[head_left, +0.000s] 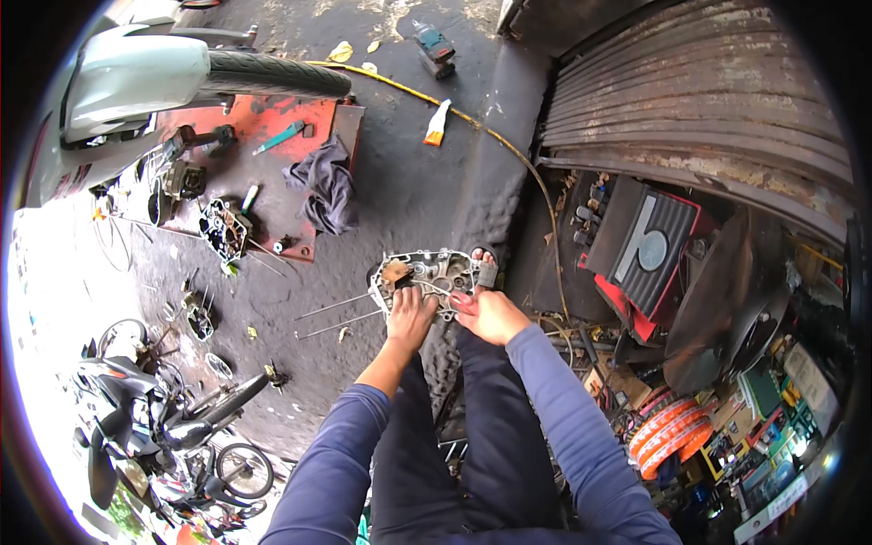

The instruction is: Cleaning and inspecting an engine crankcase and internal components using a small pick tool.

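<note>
Both hands on a bare grey cast-aluminium engine crankcase half [427,277], lying open-face-up on the dark concrete floor [400,182] directly ahead of the knees, beside a sandalled foot [484,263].

Left hand [409,318]: fingers curled down over the near rim of the casting, closed upon it. Right hand [486,313]: fingers bent and pressed to the right-hand edge of the same casting; whether fully gripping or only steadying, cannot tell.

Work judged well into the strip-down stage. Casting already off any machine and out on the floor; inner cavities exposed, with a brownish round part [395,271] seated at the left. Two long thin steel rods [331,313] lying on the floor just left of the casting, apart from it. Further dismantled parts well away: a second dark engine casting [224,229] by the edge of a red metal floor plate [263,154], a crumpled dark cloth [325,186], a green-handled tool [279,138].

Remaining, by judgement: internals inside the casting not yet lifted out; loose parts unsorted; nothing reassembled. Fine detail within the casting too small to tell.
</note>
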Demonstrator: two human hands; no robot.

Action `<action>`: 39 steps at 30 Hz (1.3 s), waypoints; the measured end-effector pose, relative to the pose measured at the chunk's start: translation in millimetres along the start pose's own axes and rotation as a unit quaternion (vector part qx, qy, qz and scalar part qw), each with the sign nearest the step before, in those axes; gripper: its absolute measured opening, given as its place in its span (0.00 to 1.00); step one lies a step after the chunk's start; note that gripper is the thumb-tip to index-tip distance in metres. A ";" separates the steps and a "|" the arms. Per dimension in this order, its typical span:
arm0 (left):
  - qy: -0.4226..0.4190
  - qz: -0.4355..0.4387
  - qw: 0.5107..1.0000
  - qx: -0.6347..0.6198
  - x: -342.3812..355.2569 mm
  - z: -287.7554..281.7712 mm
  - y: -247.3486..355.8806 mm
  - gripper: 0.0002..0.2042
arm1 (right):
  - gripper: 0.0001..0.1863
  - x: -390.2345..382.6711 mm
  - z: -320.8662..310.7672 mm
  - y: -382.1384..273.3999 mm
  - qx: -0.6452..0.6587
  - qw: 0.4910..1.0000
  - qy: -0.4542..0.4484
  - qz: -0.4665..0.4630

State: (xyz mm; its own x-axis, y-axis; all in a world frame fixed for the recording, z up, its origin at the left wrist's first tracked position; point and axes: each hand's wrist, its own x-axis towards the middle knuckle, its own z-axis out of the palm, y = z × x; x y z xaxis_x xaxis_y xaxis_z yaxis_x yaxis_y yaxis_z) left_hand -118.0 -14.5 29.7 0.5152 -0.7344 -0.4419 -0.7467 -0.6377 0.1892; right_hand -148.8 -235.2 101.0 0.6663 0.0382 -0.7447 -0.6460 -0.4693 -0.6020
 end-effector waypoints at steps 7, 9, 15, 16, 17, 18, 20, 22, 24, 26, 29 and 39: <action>-0.044 0.063 0.997 -0.001 -11.7 -16.0 -9.2 0.08 | 0.19 -20.5 -12.0 -11.4 0.034 0.981 -0.131 0.137; -0.130 0.075 0.988 -0.034 0.4 -47.8 -7.1 0.16 | 0.18 -68.4 1.4 44.8 0.153 0.980 0.008 0.128; -0.182 -0.062 0.928 -0.318 -50.7 -116.1 -47.9 0.29 | 0.13 -244.3 152.3 198.8 0.244 0.934 0.201 0.166; -0.140 -0.033 0.905 -0.399 -63.9 -125.2 -51.7 0.29 | 0.13 -273.7 191.9 219.8 0.362 0.881 0.262 0.157; -0.143 -0.029 0.886 -0.440 -74.4 -135.5 -53.8 0.29 | 0.13 -297.9 225.9 230.6 0.470 0.811 0.320 0.135; -0.166 -0.068 0.840 -0.512 -88.3 -145.2 -66.1 0.27 | 0.14 -305.8 256.3 221.9 0.527 0.727 0.430 0.092; -0.176 -0.017 0.833 -0.525 -116.1 -213.8 -40.2 0.23 | 0.15 -333.9 277.1 168.5 0.272 0.769 0.477 0.328; -0.193 0.080 0.856 -0.473 -134.8 -238.3 -22.5 0.24 | 0.20 -349.9 344.6 146.8 0.296 0.666 0.551 0.406; -0.264 0.099 0.851 -0.443 -151.9 -270.2 5.6 0.26 | 0.39 -351.2 404.2 103.0 0.438 0.641 0.466 0.425; -0.295 0.190 0.838 -0.418 -170.6 -287.6 34.8 0.26 | 0.56 -327.5 461.3 41.2 0.540 0.626 0.338 0.450; -0.360 0.261 0.835 -0.325 -220.8 -297.6 118.1 0.26 | 0.57 -362.2 572.1 -0.8 0.658 0.519 0.531 0.121; -0.579 0.420 0.658 -0.234 -534.5 -112.9 453.5 0.27 | 0.30 -570.0 814.7 -86.1 0.703 0.467 0.448 0.295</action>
State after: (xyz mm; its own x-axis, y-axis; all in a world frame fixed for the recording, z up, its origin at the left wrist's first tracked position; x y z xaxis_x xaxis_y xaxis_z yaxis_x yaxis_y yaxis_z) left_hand -684.5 62.6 450.7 -0.8659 -0.3764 -0.3293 -0.2121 -0.3199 0.9234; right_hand -776.4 502.2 342.7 -0.3011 -0.4121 -0.8599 -0.0032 0.9022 -0.4313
